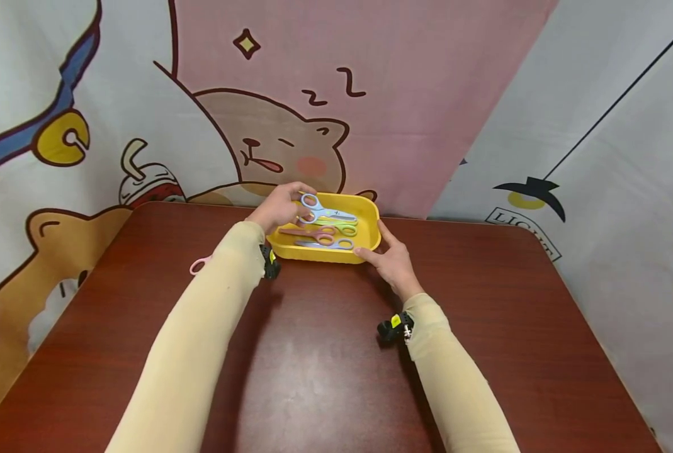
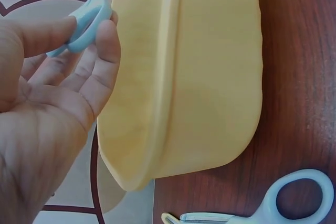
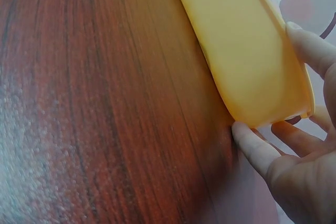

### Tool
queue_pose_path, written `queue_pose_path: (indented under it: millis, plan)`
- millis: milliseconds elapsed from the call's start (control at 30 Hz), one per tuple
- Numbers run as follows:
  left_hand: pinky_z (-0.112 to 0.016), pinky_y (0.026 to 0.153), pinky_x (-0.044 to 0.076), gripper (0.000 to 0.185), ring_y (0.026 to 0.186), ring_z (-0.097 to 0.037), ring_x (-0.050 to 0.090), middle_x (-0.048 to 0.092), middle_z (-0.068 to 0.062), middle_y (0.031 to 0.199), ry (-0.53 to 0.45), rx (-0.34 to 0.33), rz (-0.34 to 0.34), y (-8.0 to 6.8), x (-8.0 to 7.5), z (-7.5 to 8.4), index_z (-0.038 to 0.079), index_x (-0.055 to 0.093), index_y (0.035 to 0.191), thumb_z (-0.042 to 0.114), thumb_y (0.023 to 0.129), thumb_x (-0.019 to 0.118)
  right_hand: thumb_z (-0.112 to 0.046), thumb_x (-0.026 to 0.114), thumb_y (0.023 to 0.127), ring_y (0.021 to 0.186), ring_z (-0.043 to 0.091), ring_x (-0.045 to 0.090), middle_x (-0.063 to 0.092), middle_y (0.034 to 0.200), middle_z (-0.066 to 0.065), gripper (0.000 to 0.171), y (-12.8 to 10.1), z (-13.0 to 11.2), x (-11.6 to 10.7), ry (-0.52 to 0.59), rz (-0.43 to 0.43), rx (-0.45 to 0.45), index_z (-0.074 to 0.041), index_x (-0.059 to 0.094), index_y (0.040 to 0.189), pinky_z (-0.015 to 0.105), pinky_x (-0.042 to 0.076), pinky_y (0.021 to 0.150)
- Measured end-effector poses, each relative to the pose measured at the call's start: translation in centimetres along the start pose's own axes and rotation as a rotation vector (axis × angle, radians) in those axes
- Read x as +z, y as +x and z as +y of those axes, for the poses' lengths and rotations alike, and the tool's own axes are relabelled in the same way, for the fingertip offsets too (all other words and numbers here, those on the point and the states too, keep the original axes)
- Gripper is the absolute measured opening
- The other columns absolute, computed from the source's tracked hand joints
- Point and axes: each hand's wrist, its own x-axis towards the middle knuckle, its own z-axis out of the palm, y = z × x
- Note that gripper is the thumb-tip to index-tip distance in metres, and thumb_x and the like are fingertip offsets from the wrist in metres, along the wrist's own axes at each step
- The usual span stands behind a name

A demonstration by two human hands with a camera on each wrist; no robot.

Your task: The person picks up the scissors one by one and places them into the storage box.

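Note:
My left hand pinches a pair of light blue scissors by the handle, over the left part of a yellow plastic basket. In the left wrist view, thumb and fingers close on the scissors' loops. Inside the basket lie green scissors, pink scissors and pale purple scissors. My right hand grips the basket's right end; in the right wrist view, the thumb is at the rim and the fingers are against the end and lower edge.
A pink scissor loop shows on the brown table, left of the basket and partly behind my left sleeve. The left wrist view shows pale blue scissors on the table. A printed cloth hangs behind the table.

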Motion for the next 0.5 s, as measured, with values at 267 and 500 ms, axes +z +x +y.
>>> queue_pose_path:
  millis: [267,500]
  plan:
    - [-0.036,0.072,0.06,0.049,0.09,-0.026,0.068,0.061,-0.018,0.125,-0.03,-0.033,-0.033,0.32,0.12,0.12,-0.001,0.05,0.144,-0.012,0.097,0.055,-0.032,0.084,0.088,0.155,0.019,0.023,0.025,0.17,-0.001,0.096,-0.11,-0.15,-0.06,0.014,-0.011,0.004,-0.028,0.026,0.165,0.038,0.033,0.122]
    - [-0.052,0.091,0.058,0.048,0.09,-0.025,0.067,0.061,-0.018,0.127,-0.011,-0.071,-0.056,0.52,0.15,-0.25,-0.001,0.051,0.142,-0.013,0.096,0.054,-0.033,0.084,0.088,0.156,0.02,0.022,0.026,0.17,-0.001,0.097,-0.15,-0.09,-0.12,-0.005,-0.01,-0.004,-0.028,0.026,0.165,0.041,0.027,0.125]
